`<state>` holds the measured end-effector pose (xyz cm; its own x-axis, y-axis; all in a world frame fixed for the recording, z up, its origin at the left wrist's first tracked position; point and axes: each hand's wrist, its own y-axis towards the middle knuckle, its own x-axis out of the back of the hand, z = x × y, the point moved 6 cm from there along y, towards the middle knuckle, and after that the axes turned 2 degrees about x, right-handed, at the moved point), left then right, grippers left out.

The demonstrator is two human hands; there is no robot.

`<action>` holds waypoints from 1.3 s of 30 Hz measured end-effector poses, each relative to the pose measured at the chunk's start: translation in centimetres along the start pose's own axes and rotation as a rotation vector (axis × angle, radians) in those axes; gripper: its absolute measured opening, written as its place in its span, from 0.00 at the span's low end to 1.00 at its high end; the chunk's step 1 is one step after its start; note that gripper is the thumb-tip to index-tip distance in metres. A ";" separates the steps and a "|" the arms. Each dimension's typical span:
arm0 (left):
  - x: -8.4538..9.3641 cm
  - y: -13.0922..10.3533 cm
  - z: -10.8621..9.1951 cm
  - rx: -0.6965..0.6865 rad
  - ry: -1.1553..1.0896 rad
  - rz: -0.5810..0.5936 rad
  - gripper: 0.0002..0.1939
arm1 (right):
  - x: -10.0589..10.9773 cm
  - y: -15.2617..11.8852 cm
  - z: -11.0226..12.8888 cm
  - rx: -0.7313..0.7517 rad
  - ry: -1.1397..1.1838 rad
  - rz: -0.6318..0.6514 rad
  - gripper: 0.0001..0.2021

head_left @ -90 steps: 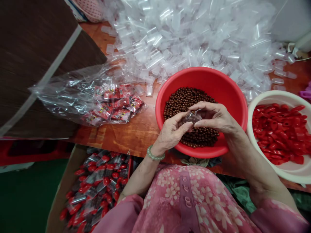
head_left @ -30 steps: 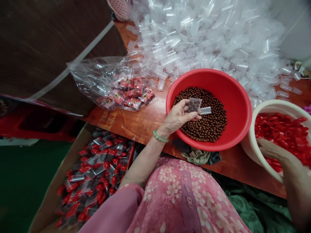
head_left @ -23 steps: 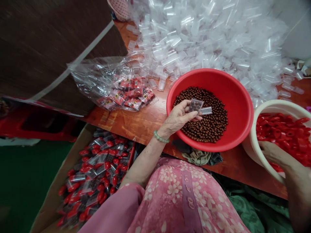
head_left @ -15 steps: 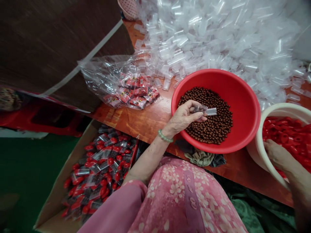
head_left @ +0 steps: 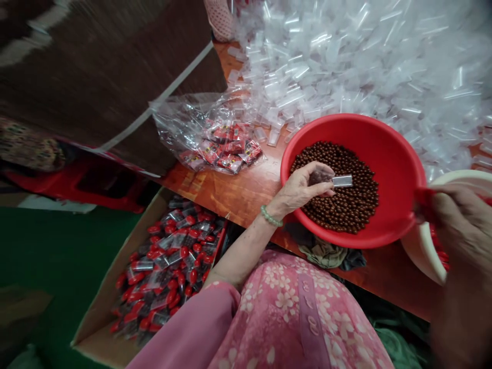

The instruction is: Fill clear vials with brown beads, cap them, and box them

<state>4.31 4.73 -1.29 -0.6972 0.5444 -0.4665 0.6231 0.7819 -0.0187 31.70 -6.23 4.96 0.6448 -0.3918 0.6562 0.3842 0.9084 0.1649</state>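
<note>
My left hand (head_left: 309, 187), with a green bead bracelet (head_left: 271, 216) on the wrist, is closed around a small clear plastic container (head_left: 342, 181). Dark contents show through its part inside the fingers. Hand and container hover over brown round balls (head_left: 334, 200) in a red basin (head_left: 400, 154). At the right, my right hand (head_left: 461, 215) pinches a glossy red plastic cap (head_left: 426, 200) near the basin's right rim. Motion blurs that hand and cap. Below it stands a cream bucket (head_left: 426, 251) of red caps, partly hidden by the hand and forearm.
Clear containers (head_left: 346, 66) are heaped across the back of the table. A clear bag of red packets (head_left: 230, 148) lies left of the basin. Filled, red-capped containers (head_left: 169, 266) lie in a cardboard box (head_left: 103, 302) at lower left. A dark strapped carton (head_left: 126, 66) stands behind.
My right hand has come up out of the cream bucket, moving left to the basin's rim with a red cap. My left hand still holds the container above the balls. The view has shifted slightly.
</note>
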 end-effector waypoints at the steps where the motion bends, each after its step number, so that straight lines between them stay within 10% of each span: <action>1: 0.0 -0.1 0.0 -0.005 0.015 0.001 0.22 | -2.3 0.6 1.5 -0.036 0.141 0.073 0.11; 4: 0.0 -0.3 -0.2 -0.026 0.060 0.008 0.21 | -8.3 2.2 5.5 0.045 0.424 0.308 0.12; 9: -0.3 -0.5 -0.4 -0.014 0.068 0.000 0.21 | -11.8 2.9 8.1 0.161 0.565 0.257 0.09; 24: -0.2 -0.4 -0.3 -0.033 0.167 -0.018 0.18 | -12.0 1.0 10.8 0.529 0.419 0.038 0.07; 39: -0.5 -0.5 -0.2 0.012 0.459 0.105 0.14 | -11.2 0.7 10.5 0.751 0.192 0.271 0.06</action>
<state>4.28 4.15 -0.89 -0.7131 0.7005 -0.0274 0.7008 0.7133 -0.0043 17.79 0.30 5.41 0.7799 -0.1012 0.6176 -0.3016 0.8039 0.5126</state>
